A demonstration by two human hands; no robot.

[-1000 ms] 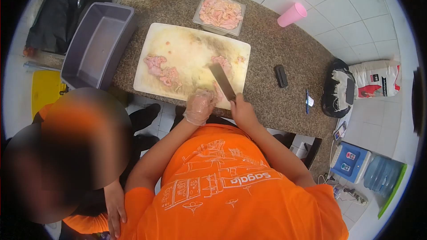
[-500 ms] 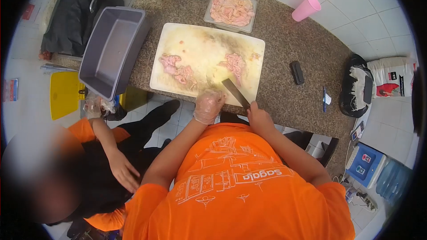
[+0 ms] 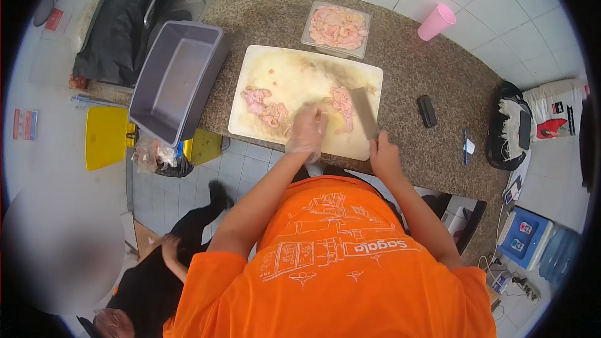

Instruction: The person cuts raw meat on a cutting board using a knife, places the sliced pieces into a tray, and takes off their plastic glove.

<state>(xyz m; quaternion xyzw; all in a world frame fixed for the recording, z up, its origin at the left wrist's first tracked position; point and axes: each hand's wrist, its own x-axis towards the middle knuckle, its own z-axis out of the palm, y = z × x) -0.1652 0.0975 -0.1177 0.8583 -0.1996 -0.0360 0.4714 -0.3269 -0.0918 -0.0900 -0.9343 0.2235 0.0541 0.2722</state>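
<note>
My right hand grips a cleaver by its handle. Its broad blade points away from me, just right of a piece of pale pink raw meat or skin on the white cutting board. My left hand, in a clear plastic glove, is at the left side of that piece. Its fingers are curled and slightly blurred; what lies between them, if anything, is hidden. Further left on the board lie more raw pieces.
Behind the board stands a clear container full of raw pieces. A grey tub is on the left, a pink cup at the back right. A black object and a pen lie rightward. Another person is at lower left.
My left hand has moved forward over the board toward the right-hand piece. The cleaver has swung to that piece's right side. The other person has shifted back and lower in view.
</note>
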